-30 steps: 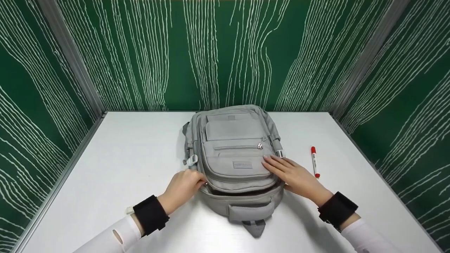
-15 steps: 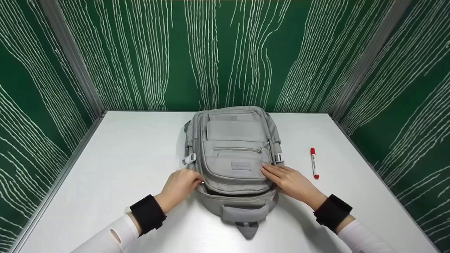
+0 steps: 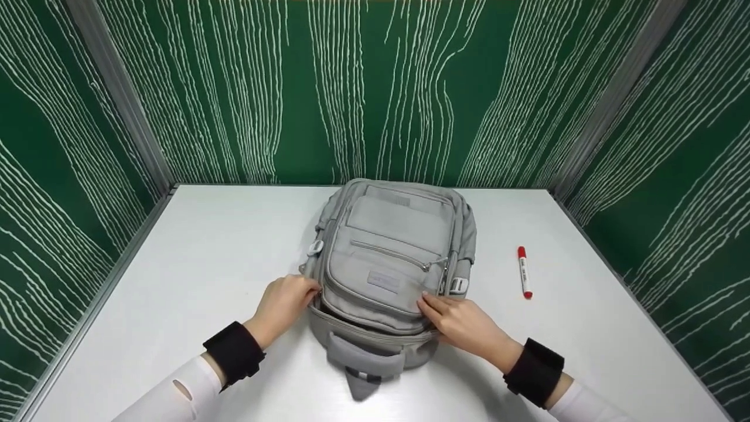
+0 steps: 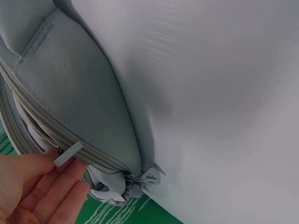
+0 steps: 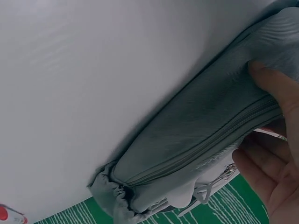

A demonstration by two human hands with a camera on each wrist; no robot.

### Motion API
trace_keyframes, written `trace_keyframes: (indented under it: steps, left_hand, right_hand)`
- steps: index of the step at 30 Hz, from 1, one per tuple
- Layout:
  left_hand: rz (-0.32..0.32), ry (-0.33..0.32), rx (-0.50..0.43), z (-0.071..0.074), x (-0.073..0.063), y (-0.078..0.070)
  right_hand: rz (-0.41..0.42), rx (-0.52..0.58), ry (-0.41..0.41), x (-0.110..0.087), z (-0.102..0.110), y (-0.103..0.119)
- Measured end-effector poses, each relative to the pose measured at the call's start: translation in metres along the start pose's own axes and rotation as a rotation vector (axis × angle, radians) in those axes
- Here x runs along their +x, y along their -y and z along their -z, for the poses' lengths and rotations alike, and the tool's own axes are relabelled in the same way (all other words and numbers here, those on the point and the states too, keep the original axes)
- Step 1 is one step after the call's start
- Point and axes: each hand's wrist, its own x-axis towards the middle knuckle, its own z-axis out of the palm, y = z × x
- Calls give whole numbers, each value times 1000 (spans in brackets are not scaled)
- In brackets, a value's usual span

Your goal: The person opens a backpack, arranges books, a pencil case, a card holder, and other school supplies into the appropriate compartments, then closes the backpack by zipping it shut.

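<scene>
A grey backpack [image 3: 404, 223] lies on the white table, its front panel up and its carry handle [image 3: 366, 354] toward me. The main zipper gapes at the near end. At the bag's left edge my left hand [image 3: 284, 302] pinches a zipper pull [image 4: 69, 154] between thumb and fingers, clearest in the left wrist view. My right hand [image 3: 469, 325] holds the near right edge. Its thumb [image 5: 264, 77] presses the side panel while the other fingers lie over the front. The head view hides that thumb.
A red-capped white marker [image 3: 524, 272] lies on the table [image 3: 222, 246] to the right of the backpack. Green panels [image 3: 304, 88] with white wavy lines stand behind and along both sides. A strap end [image 3: 360, 387] sticks out below the handle.
The backpack has turned, its handle end swinging left and its far end shifting slightly right. Both hands have moved left with it, the right one also toward me.
</scene>
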Motion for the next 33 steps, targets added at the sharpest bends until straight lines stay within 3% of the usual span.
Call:
trace_keyframes:
  steps: [10, 16, 23, 29, 33]
  left_hand:
    - [1, 3, -16, 7, -5, -8]
    - [-6, 2, -36, 8, -9, -8]
    - [29, -45, -25, 11, -10, -3]
    - [40, -42, -21, 13, -11, -5]
    - [11, -26, -61, 12, -13, -12]
  right_hand:
    - [-79, -16, -27, 18, 6, 26]
    - [-136, -112, 2, 33, 6, 44]
    - [-190, -209, 31, 53, 6, 64]
    - [-238, -249, -1, 67, 5, 77]
    - [-262, -256, -18, 76, 4, 83]
